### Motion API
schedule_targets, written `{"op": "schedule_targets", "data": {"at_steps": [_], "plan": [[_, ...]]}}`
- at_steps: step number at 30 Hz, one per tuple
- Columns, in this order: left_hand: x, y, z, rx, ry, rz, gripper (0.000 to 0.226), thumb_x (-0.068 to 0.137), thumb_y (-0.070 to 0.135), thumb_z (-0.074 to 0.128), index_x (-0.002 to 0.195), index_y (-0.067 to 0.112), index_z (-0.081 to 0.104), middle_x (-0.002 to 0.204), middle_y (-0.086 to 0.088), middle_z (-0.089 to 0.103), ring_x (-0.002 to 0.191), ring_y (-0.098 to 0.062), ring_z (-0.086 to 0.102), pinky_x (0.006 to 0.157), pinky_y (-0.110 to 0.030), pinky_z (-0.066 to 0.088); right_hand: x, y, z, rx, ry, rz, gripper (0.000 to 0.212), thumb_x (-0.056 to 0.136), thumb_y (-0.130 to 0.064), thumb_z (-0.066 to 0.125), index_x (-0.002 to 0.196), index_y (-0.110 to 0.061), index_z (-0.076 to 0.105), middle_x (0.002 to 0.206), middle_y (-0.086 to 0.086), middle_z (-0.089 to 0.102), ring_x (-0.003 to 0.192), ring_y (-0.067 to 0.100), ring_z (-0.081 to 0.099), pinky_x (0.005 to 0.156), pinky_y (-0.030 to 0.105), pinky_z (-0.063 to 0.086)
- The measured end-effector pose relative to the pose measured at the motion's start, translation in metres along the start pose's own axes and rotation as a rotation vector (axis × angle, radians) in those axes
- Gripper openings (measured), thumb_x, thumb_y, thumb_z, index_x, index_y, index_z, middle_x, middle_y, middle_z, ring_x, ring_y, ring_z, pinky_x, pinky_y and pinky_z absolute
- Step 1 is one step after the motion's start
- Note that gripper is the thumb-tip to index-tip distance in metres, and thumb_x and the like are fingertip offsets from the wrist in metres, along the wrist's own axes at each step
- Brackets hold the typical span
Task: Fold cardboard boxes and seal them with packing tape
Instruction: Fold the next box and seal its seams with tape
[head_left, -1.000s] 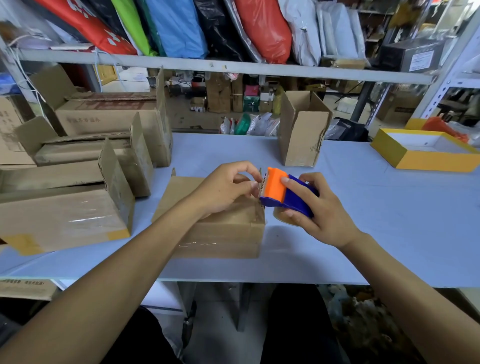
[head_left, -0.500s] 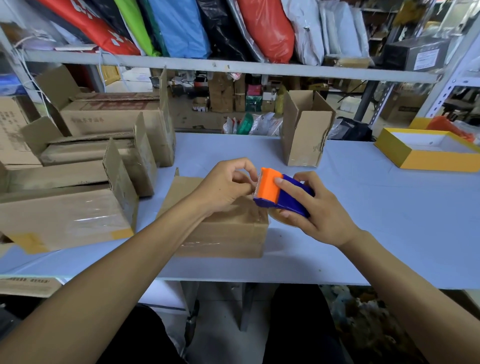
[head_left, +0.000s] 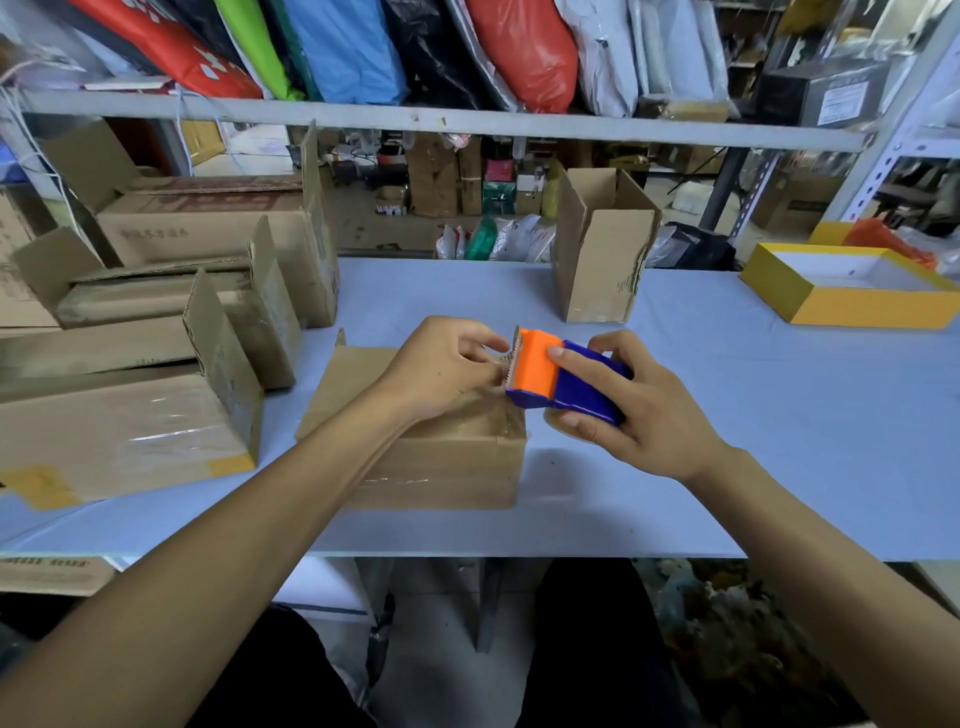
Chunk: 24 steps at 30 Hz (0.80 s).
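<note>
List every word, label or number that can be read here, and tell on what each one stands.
None can be read for certain.
Large cardboard box: a faint printed line, too blurred.
Black box on the shelf: a white label, too small.
Red bag: white marks, not legible.
Tape dispenser: no text visible.

A pale blue table (head_left: 779, 415) spans the view. Just below its middle lies a low cardboard box (head_left: 441, 467), shiny tape across its near face. At nine o'clock sits a cluster of folded boxes (head_left: 156, 332) with raised flaps, the nearest one (head_left: 119, 441) patched with yellow tape at its corners. At twelve o'clock an open box (head_left: 597, 260) stands upright on end. At two o'clock a shallow yellow tray (head_left: 857, 304) with a white inside rests near the far edge.
</note>
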<state>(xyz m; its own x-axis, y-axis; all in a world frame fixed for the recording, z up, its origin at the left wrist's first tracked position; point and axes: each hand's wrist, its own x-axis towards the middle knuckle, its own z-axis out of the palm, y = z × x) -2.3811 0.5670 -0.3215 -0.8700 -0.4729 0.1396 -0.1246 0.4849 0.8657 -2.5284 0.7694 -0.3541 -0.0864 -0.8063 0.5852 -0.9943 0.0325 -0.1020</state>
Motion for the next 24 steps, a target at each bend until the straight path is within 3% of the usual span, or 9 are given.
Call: {"op": "schedule_targets", "data": {"at_steps": [3,6,12,20,24], "plan": [[-0.002,0.003,-0.001,0.027,-0.004,0.024,0.017,0.085,0.007,0.073,0.084,0.023,0.075,0.075,0.011,0.073,0.069,0.003,0.066,0.069,-0.016,0.05,0.003,0.003,-0.001,0.009,-0.005,0.008,0.059,0.097,-0.062,0.04,0.145,-0.028,0.039,0.123,0.011,0.048,0.095,0.019,0.053,0.068,0.029,0.055],[-0.004,0.004,-0.001,-0.019,0.036,0.006,0.015,0.083,0.003,0.074,0.081,0.018,0.076,0.077,0.004,0.075,0.07,-0.001,0.067,0.071,-0.018,0.053,0.007,0.008,-0.001,0.028,-0.041,0.001,0.059,0.097,-0.063,0.04,0.146,-0.03,0.038,0.123,0.009,0.049,0.097,0.02,0.053,0.071,0.027,0.052],[-0.004,0.002,-0.004,-0.11,0.126,-0.038,0.016,0.083,0.004,0.075,0.074,0.017,0.074,0.07,0.004,0.071,0.063,0.0,0.06,0.063,-0.013,0.046,0.017,0.023,-0.001,0.1,-0.073,0.007,0.058,0.095,-0.049,0.052,0.148,-0.031,0.039,0.113,0.0,0.052,0.09,0.008,0.046,0.079,0.014,0.038],[0.001,0.009,-0.024,-0.019,0.15,-0.079,0.02,0.082,0.004,0.074,0.069,0.02,0.072,0.058,0.013,0.066,0.053,0.003,0.056,0.061,-0.019,0.047,0.018,0.041,-0.016,0.041,-0.163,-0.025,0.061,0.094,-0.069,0.037,0.149,-0.046,0.025,0.104,0.01,0.056,0.083,0.023,0.053,0.068,0.027,0.045],[-0.001,0.006,-0.038,0.082,0.098,-0.113,0.012,0.087,0.013,0.073,0.077,0.02,0.073,0.075,0.003,0.073,0.069,-0.012,0.063,0.065,-0.026,0.051,0.004,0.048,-0.007,0.106,-0.181,0.061,0.058,0.093,-0.066,0.042,0.148,-0.05,0.029,0.098,0.004,0.053,0.08,0.019,0.051,0.068,0.021,0.041]]}}
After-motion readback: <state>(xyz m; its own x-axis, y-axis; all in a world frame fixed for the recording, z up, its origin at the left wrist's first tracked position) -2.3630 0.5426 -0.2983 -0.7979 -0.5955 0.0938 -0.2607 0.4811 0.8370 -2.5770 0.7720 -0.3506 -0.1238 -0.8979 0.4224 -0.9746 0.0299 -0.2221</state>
